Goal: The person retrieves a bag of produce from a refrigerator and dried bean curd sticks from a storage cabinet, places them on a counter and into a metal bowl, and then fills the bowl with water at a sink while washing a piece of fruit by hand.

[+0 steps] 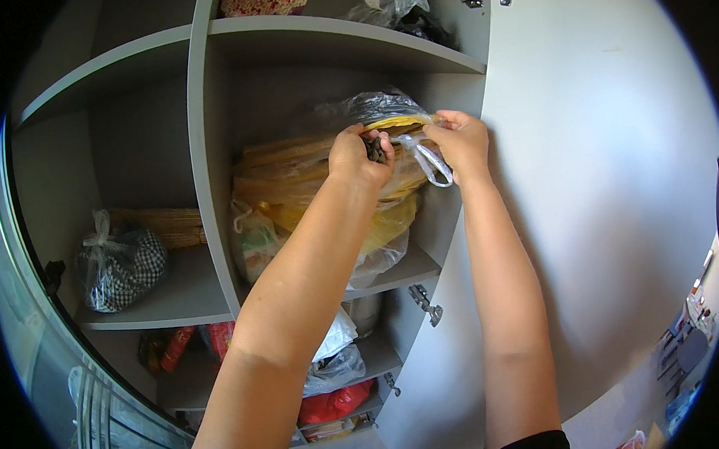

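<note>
Both arms reach into an open cupboard, toward a stack of yellow-brown material wrapped in plastic. My left hand is closed at the left end of the rolled yellow rim of a plastic bag. Small dark pieces also sit in its curled fingers; their kind is unclear. At the other end of that rim, my right hand pinches the bag between thumb and fingers. A white plastic loop hangs between the two hands. Crumpled clear plastic rises behind them.
The cupboard door stands open at the right, on metal hinges. A knotted clear bag with checked cloth lies on the left shelf. Bags, one of them red, fill lower shelves. A grey upright divider separates the compartments.
</note>
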`<action>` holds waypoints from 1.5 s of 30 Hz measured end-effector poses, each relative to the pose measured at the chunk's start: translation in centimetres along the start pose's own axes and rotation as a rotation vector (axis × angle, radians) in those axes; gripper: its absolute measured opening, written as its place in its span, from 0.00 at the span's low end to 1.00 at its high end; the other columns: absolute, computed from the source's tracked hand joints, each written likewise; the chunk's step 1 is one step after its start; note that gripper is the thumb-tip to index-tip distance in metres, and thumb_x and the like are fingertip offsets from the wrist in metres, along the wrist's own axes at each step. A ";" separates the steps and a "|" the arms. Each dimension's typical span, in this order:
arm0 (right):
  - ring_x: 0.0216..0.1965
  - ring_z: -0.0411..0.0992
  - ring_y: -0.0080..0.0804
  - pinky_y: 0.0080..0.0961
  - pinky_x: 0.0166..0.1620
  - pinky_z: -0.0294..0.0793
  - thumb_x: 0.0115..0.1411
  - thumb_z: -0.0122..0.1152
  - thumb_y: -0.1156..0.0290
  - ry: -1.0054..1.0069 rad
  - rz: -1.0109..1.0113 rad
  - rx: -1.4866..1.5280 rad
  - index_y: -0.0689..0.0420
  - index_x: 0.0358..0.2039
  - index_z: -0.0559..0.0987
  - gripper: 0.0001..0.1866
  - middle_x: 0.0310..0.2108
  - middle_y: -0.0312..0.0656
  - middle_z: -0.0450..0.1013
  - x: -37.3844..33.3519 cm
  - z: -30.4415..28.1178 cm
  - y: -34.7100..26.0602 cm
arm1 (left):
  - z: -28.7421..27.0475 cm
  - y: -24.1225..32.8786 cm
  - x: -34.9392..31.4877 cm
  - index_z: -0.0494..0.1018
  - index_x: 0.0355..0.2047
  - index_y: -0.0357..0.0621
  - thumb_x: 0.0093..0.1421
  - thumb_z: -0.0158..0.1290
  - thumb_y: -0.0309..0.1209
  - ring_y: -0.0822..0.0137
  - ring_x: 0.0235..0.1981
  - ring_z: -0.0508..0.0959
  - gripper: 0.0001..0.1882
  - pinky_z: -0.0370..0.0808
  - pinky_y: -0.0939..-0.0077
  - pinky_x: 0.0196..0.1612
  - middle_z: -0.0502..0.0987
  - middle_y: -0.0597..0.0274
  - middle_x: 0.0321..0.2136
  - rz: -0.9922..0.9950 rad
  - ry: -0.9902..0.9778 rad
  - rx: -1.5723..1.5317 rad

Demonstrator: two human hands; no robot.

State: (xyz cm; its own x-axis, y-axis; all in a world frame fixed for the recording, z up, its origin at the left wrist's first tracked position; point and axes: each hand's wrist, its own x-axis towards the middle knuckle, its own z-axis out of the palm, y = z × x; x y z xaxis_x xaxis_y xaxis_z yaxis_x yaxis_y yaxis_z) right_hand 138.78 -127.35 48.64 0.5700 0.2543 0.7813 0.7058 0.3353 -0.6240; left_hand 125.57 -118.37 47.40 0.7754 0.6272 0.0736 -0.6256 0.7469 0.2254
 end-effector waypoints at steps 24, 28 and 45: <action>0.29 0.73 0.39 0.30 0.34 0.73 0.51 0.58 0.73 0.253 -0.498 -0.551 0.61 0.32 0.79 0.08 0.30 0.46 0.74 -8.9 -0.9 1.6 | -6.5 -0.8 -2.7 0.61 0.28 0.42 0.60 0.42 0.32 0.71 0.21 0.69 0.07 0.67 0.84 0.17 0.67 0.64 0.22 0.041 0.008 0.204; 0.29 0.73 0.29 0.20 0.35 0.74 0.55 0.56 0.74 0.148 0.046 -0.191 0.67 0.32 0.78 0.09 0.27 0.43 0.74 -8.2 -0.8 1.1 | -6.4 -0.6 -3.2 0.61 0.27 0.42 0.60 0.43 0.31 0.71 0.20 0.69 0.07 0.67 0.85 0.17 0.66 0.64 0.21 0.062 0.003 0.236; 0.36 0.73 0.48 0.37 0.40 0.76 0.55 0.46 0.73 -0.123 0.699 0.778 0.68 0.32 0.67 0.09 0.34 0.60 0.70 -6.1 -1.9 -0.8 | -5.8 1.1 -5.1 0.62 0.27 0.43 0.59 0.43 0.31 0.70 0.20 0.70 0.07 0.67 0.86 0.16 0.68 0.64 0.21 0.044 -0.015 0.275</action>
State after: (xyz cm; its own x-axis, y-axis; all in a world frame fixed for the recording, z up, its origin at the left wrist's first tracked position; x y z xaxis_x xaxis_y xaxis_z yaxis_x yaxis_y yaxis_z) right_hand 135.55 -130.94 44.32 0.6683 0.6918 0.2733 -0.2534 0.5572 -0.7908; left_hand 120.41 -119.51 41.65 0.7501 0.6533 0.1028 -0.6136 0.6295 0.4766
